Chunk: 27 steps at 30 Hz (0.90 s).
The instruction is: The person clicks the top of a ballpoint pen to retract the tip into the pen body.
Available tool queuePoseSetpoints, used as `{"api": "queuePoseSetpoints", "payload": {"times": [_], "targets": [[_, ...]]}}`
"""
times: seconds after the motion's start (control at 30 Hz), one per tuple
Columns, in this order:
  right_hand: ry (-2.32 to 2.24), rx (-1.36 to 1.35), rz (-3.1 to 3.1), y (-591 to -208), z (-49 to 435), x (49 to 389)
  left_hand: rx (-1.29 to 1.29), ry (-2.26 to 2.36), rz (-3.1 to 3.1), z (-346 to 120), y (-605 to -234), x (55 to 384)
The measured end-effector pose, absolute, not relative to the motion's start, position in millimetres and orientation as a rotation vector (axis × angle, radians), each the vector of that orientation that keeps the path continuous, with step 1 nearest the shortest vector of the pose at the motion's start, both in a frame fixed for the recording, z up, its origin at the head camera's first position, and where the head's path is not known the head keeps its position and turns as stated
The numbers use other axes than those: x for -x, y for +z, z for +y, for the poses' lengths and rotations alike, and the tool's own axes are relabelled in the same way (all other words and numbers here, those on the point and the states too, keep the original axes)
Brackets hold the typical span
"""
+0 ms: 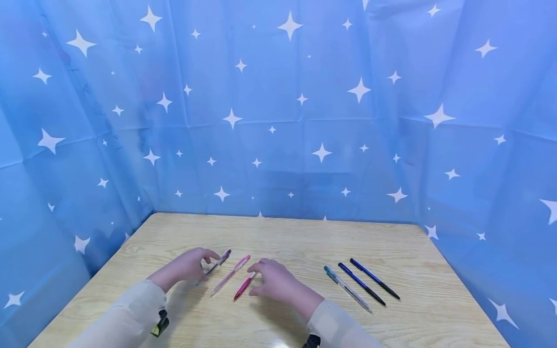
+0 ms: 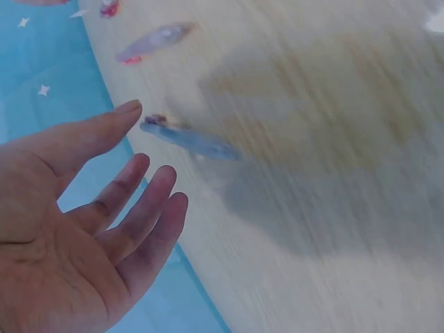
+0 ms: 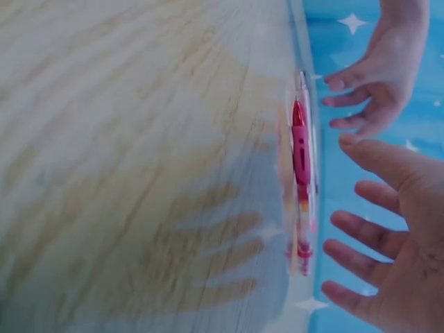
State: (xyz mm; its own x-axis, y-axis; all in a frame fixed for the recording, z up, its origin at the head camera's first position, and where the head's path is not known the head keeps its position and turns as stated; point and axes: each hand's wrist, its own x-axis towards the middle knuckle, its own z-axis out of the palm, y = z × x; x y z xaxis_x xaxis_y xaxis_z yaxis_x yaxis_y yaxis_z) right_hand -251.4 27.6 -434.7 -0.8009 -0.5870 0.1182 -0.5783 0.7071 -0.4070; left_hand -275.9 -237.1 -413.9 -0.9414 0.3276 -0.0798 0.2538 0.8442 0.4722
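My left hand (image 1: 191, 265) hovers over a pen with a dark purple end (image 1: 225, 256), its fingers loosely bent. In the left wrist view the fingers are spread beside that pen (image 2: 194, 141), which lies blurred on the table with nothing gripped. To its right lies a pale pink pen (image 1: 230, 276). A hot pink pen (image 1: 241, 291) comes after it, partly hidden by my right hand (image 1: 278, 282). The right wrist view shows the right hand (image 3: 409, 236) with fingers apart, facing the hot pink pen (image 3: 301, 154) and holding nothing.
Toward the right side of the wooden table (image 1: 287, 237) lie a clear pen with a teal end (image 1: 347, 289) and two blue-and-black pens, one in the middle (image 1: 362, 284) and one outermost (image 1: 375, 279). A blue curtain with white stars (image 1: 270, 96) surrounds the table's back and sides.
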Motion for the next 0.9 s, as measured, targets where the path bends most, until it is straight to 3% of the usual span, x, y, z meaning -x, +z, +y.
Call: {"api": "queuePoseSetpoints", "payload": {"times": [0.9], "targets": [[-0.488,0.956,2.921,-444,37,260,-0.719,0.726,2.633,-198,-426,278]]}}
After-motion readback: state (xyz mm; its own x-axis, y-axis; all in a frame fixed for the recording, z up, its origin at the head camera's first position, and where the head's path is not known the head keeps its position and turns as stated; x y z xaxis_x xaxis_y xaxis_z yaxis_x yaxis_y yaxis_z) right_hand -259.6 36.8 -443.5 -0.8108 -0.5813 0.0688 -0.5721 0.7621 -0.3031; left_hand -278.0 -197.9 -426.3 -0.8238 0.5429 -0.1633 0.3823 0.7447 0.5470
